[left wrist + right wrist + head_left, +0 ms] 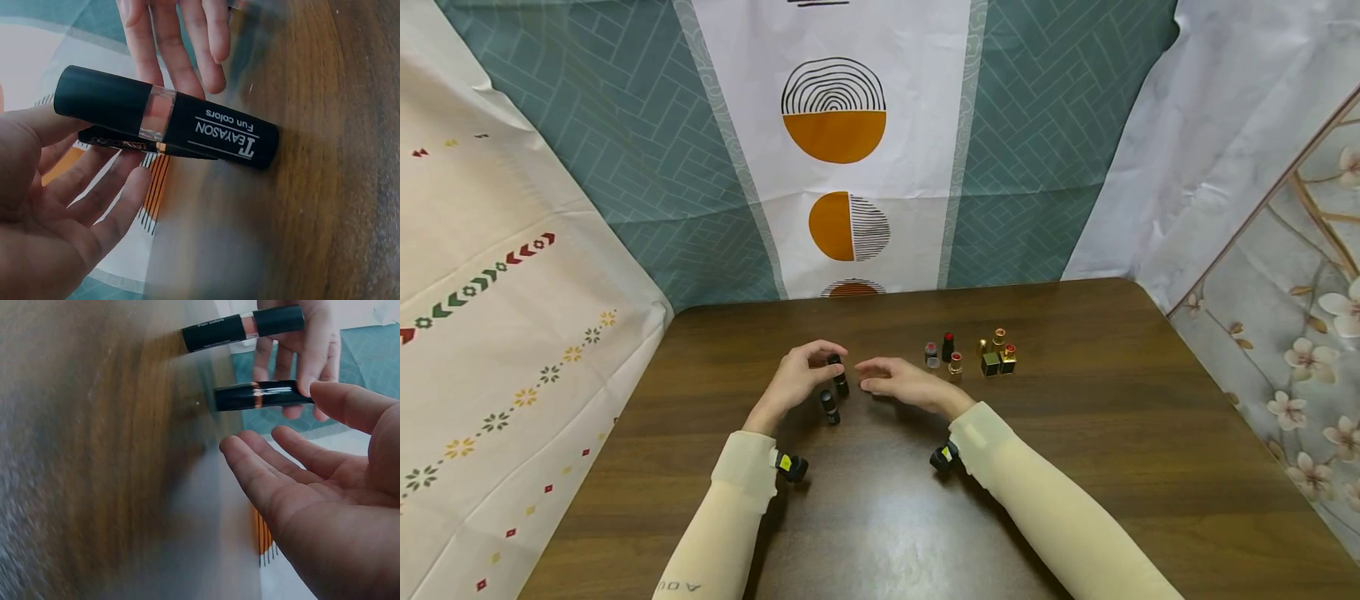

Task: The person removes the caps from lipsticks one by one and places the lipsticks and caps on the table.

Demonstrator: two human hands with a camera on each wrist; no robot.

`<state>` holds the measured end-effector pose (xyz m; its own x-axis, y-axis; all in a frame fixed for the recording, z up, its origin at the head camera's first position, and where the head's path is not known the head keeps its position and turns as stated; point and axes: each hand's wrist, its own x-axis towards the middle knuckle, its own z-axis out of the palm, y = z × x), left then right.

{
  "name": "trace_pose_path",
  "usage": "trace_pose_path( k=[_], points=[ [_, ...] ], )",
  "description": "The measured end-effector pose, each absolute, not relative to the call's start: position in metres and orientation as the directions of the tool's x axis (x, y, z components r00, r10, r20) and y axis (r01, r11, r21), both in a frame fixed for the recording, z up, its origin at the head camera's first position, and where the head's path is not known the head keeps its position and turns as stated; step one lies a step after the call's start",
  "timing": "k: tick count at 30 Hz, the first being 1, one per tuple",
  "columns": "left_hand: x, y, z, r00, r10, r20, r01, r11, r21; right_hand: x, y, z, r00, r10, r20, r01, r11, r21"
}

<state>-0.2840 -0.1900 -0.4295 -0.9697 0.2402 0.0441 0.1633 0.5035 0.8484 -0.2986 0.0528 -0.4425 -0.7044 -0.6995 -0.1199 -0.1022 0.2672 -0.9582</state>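
Pinched at its top in my left hand (799, 377), a slim glossy lipstick (281, 393) is upright at the wood-grained table (1135, 417). My right hand (910, 386) curves loosely beside it, holding nothing; a thick matte tube (219, 131) stands near.

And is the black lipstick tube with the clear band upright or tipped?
Upright: the tube stands on end on the brown wood-grain table.

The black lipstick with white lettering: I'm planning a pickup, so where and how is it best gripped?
Probably pinch its plain upper section above the pink band, coming from the near side in the head view: the lettered lipstick stands upright and slim, with the left hand and gold-banded lipstick beyond it.
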Motion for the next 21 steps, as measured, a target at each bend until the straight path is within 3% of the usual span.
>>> trace_pose_path(
  k=[15,21],
  points=[
    [-0.285,-0.179,-0.42,-0.974,0.195,0.113,0.192,0.457,0.869,-0.297,0.04,-0.448,-0.711,-0.69,-0.137,0.093,0.101,-0.991],
    [-0.285,-0.176,-0.421,-0.98,0.167,0.112,0.176,0.441,0.88,-0.297,0.039,-0.449,-0.736,-0.663,-0.136,0.109,0.082,-0.991]
  ],
)
